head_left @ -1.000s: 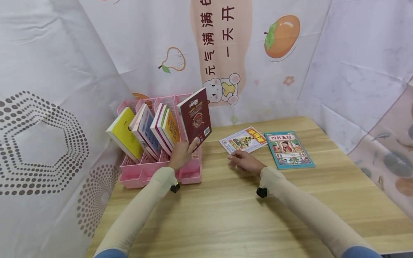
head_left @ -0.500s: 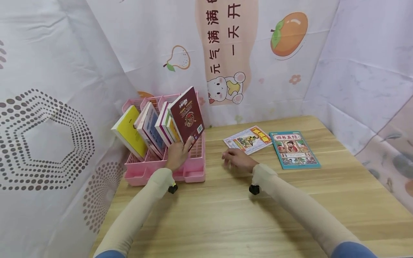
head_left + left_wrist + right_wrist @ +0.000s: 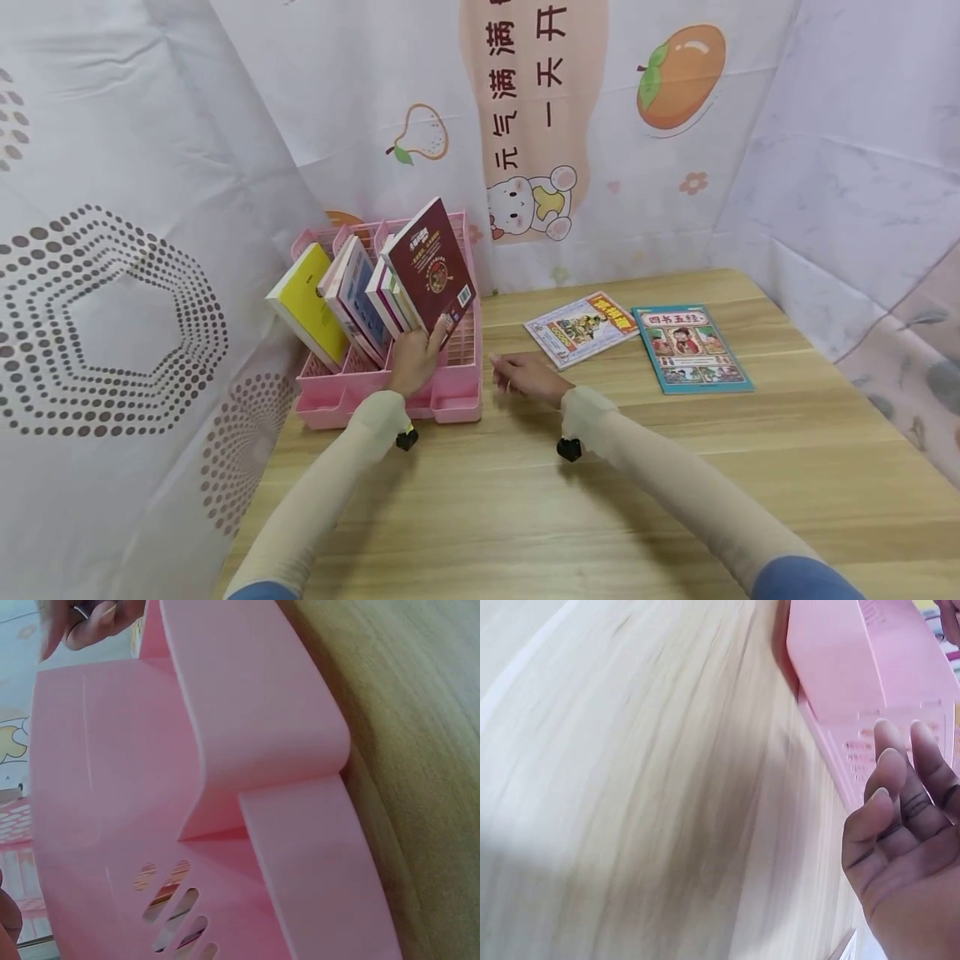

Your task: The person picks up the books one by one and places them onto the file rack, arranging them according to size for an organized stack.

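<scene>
My left hand (image 3: 415, 358) grips the lower edge of a dark red book (image 3: 437, 271), thumb across its back cover. The book leans left in the right part of the pink desk file rack (image 3: 459, 398), against several thinner books (image 3: 390, 296). In the left wrist view only some fingertips (image 3: 97, 624) show at the top, above the rack's pink wall (image 3: 97, 765). Just right of the rack, my right hand (image 3: 528, 373) hovers low over the table with loosely bent fingers and holds nothing. The right wrist view shows its fingers (image 3: 870, 817) beside the rack's side.
A yellow book (image 3: 311, 304) and a group of pale and blue books (image 3: 363, 296) lean in the rack's left slots. On the wooden table (image 3: 510, 517) lie a comic-covered booklet (image 3: 577, 329) and a teal-edged book (image 3: 692, 346). A printed curtain hangs behind.
The dark red book has tilted and shifted left in the rack, against its neighbours, with my left hand on it. My right hand has moved left, close to the rack's side.
</scene>
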Available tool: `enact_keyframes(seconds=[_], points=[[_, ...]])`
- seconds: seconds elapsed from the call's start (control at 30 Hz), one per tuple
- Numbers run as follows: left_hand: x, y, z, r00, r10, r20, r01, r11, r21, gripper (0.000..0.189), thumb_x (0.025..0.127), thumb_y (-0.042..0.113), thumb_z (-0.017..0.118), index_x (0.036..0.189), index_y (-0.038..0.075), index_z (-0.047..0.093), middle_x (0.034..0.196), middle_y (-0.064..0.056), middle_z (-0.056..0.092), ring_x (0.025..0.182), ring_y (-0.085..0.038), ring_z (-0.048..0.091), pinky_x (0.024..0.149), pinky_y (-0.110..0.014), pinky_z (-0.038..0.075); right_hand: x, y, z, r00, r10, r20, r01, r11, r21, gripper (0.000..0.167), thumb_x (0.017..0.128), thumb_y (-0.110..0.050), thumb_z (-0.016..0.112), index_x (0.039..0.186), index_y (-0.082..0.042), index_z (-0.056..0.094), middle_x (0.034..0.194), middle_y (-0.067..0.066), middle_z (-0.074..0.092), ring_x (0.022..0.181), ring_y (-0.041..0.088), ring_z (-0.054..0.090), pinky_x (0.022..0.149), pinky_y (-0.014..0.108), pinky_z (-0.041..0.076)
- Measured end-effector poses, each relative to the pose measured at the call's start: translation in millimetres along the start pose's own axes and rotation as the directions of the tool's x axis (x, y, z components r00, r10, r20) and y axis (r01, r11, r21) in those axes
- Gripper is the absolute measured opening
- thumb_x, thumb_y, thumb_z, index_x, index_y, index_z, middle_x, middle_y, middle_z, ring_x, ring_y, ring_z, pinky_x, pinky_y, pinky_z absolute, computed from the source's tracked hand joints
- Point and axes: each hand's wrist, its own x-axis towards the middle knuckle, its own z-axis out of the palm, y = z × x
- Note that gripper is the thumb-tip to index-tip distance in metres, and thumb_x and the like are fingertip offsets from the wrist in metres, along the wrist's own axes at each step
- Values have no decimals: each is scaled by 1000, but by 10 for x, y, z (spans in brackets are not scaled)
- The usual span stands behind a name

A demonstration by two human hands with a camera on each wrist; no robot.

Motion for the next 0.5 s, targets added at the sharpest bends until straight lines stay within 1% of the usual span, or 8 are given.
enact_keyframes(seconds=[0.1, 0.13, 0.17, 0.23, 0.3, 0.37, 0.4, 0.5], points=[[11, 19, 10, 1000, 11, -14, -10, 1000, 7, 58, 109, 33, 50, 59, 4, 55, 51, -4, 47, 49, -24, 47, 49, -43, 41, 13, -60, 66, 1000, -5, -3, 5, 999, 47, 58, 112, -43, 38, 97, 5, 66, 85, 20, 66, 63, 15, 50, 58, 27, 42], [9, 22, 12, 1000, 7, -17, -7, 1000, 9, 58, 109, 33, 50, 58, 7, 53, 50, -3, 47, 49, -24, 47, 48, -43, 41, 12, -84, 88, 1000, -9, -2, 9, 998, 54, 59, 112, -44, 39, 97, 5, 66, 86, 21, 66, 63, 15, 51, 58, 28, 43], [6, 20, 15, 1000, 8, -24, -7, 1000, 20, 60, 109, 33, 50, 54, 9, 49, 48, -3, 45, 48, -24, 47, 48, -43, 40, 11, -103, 111, 1000, -16, 1, 16, 998, 57, 58, 112, -45, 39, 96, 5, 67, 87, 23, 66, 64, 15, 51, 59, 28, 44], [-2, 9, 18, 999, -3, -34, 4, 1000, 25, 63, 109, 33, 49, 50, 13, 42, 46, -1, 41, 47, -24, 45, 46, -43, 38, 10, -130, 150, 999, -35, 9, 34, 998, 48, 57, 112, -44, 40, 94, 3, 67, 88, 23, 66, 65, 17, 53, 61, 31, 46], [-6, 4, 10, 999, -15, -50, 16, 1000, 16, 62, 109, 34, 49, 50, 15, 40, 46, 1, 39, 47, -23, 44, 45, -41, 36, 16, -136, 178, 999, -49, 15, 49, 998, 41, 53, 112, -40, 41, 92, 1, 68, 86, 20, 66, 67, 19, 55, 63, 35, 49], [-2, 2, -6, 998, -27, -62, 27, 1000, 7, 63, 109, 35, 48, 50, 14, 42, 46, 0, 40, 47, -23, 44, 44, -40, 35, 24, -137, 194, 998, -56, 18, 55, 998, 38, 51, 112, -38, 41, 92, 0, 68, 84, 16, 66, 69, 22, 56, 67, 40, 50], [-2, 2, -9, 997, -32, -68, 33, 999, 11, 62, 109, 36, 48, 52, 11, 47, 48, -2, 44, 48, -23, 46, 46, -40, 37, 26, -129, 198, 998, -55, 22, 54, 998, 36, 51, 113, -38, 40, 92, 0, 68, 83, 14, 66, 70, 25, 56, 69, 42, 51], [3, -6, -26, 996, -46, -75, 50, 997, 53, 64, 110, 37, 48, 53, 8, 51, 50, -7, 51, 50, -27, 52, 50, -46, 43, 33, -110, 203, 998, -42, 40, 41, 999, 37, 51, 112, -39, 40, 95, -1, 69, 83, 12, 66, 74, 31, 58, 74, 48, 52]])
